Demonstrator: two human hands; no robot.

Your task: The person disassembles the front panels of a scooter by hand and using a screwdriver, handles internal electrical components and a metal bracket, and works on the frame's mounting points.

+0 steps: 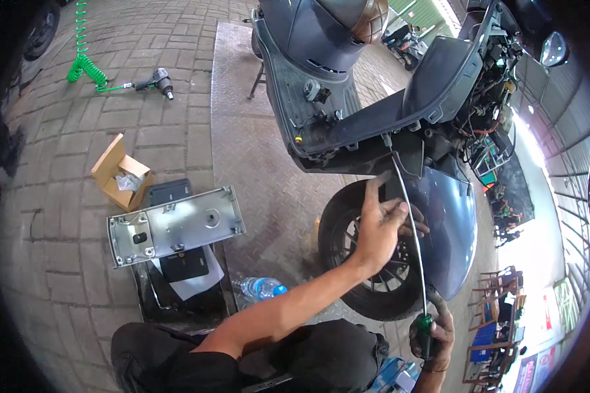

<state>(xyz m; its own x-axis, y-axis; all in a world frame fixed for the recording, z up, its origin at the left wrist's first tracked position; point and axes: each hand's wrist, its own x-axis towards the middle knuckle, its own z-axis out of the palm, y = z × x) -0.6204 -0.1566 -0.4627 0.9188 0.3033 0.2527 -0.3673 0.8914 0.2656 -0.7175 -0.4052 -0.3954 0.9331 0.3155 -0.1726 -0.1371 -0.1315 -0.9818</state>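
Note:
My right hand (442, 332) is closed round the green and black handle of a long screwdriver (410, 213). Its thin metal shaft runs up to the lower edge of the dark body panel (373, 154) of a scooter; the tip's exact seat is too small to make out. Beside the middle of the shaft is my left hand (378, 229), index finger stretched upward and the other fingers apart, some reaching past the shaft. I cannot tell whether they touch it. Behind both hands are the front wheel (341, 226) and the glossy blue-grey fender (449, 229).
A silver-grey panel (177, 226) lies across a black tray (152, 301) at left, near an open cardboard box (117, 173) and a water bottle (261, 287). An impact wrench (156, 84) with a green coiled hose rests on the paving. Loose wiring (482, 108) hangs from the scooter's front.

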